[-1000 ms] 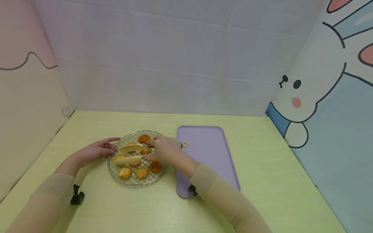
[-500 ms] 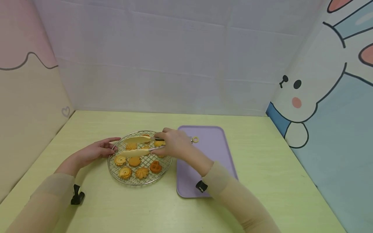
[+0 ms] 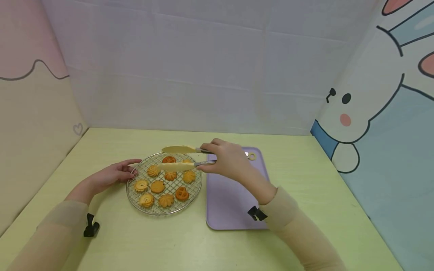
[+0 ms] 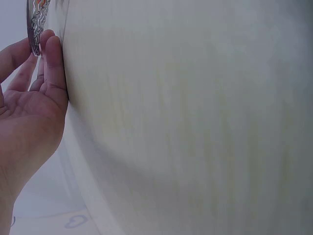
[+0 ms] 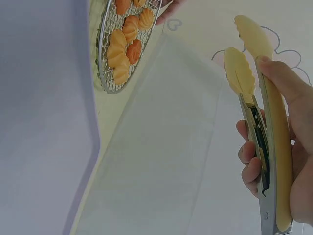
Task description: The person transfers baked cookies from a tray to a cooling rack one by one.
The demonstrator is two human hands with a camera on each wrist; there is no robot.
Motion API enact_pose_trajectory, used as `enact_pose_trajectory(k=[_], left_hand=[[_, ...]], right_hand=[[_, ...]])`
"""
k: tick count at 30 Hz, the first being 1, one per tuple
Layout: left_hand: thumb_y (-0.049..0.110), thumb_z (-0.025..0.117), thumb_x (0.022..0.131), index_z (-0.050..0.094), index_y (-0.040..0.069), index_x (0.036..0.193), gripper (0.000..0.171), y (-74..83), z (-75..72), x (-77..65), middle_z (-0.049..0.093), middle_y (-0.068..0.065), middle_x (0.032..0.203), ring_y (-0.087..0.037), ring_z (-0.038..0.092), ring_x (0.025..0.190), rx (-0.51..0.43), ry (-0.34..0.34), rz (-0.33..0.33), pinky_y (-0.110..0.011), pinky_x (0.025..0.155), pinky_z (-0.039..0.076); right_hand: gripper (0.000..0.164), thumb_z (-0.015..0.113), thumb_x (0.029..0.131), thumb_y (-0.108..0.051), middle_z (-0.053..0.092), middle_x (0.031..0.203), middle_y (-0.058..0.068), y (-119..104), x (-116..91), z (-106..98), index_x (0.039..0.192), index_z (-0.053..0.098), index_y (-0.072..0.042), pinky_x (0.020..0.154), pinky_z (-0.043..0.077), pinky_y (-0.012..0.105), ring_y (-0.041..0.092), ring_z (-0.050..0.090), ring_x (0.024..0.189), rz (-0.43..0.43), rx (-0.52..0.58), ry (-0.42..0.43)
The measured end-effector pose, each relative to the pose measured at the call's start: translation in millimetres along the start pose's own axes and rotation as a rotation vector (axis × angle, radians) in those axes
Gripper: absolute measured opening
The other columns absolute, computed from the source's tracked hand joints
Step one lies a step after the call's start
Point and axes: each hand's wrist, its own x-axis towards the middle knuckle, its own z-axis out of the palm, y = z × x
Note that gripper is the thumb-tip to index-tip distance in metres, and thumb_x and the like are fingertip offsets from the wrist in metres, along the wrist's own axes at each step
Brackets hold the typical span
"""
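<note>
A round wire rack bears several golden biscuits, among them pretzel-shaped ones. At its left rim, my left hand holds the edge; in the left wrist view, the fingers lie around the rim of the rack. My right hand grips a pair of metal tongs with scalloped cream tips, pointing left above the rack's far right side. Spread apart, the tongs have nothing between their tips in the right wrist view. Beneath the right hand lies a purple tray.
The rack and tray lie side by side on a pale yellow-green table. A whitish cloth wall stands behind, and a wall with a cartoon rabbit is on the right. Black clips hang at the sleeves.
My right hand has drawn the tongs rightward and back, from over the biscuits to above the tray's far part. My left hand and the rack have stayed in place.
</note>
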Motion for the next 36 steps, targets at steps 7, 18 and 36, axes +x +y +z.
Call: enact_pose_trajectory(k=[7,18,36], left_hand=[[0.015,0.051,0.090,0.018,0.013,0.142,0.061,1.7,0.8,-1.1,0.044,-0.016,0.113,-0.012,0.052,0.093,0.013,0.003,0.005,-0.026,0.079,0.042],[0.015,0.050,0.090,0.019,0.013,0.142,0.061,2.7,1.3,-1.6,0.044,-0.015,0.113,-0.012,0.051,0.093,0.012,0.007,-0.004,-0.026,0.079,0.042],[0.014,0.049,0.091,0.018,0.012,0.142,0.060,8.4,4.7,-6.0,0.044,-0.015,0.114,-0.012,0.051,0.094,0.028,0.018,-0.011,-0.026,0.080,0.042]], right_hand=[[0.053,0.067,0.066,-0.057,0.060,0.093,-0.007,17.2,-13.4,-19.5,0.106,0.064,-0.023,0.044,0.036,0.021,0.007,0.054,0.061,-0.016,0.000,0.089],[0.056,0.070,0.064,-0.056,0.058,0.094,-0.007,51.6,-39.5,-43.5,0.109,0.063,-0.022,0.048,0.040,0.025,0.009,0.056,0.062,0.019,0.008,0.152],[0.064,0.079,0.057,-0.043,0.058,0.099,0.000,113.6,-81.6,-58.0,0.111,0.060,-0.014,0.048,0.038,0.028,0.012,0.052,0.063,0.059,-0.006,0.269]])
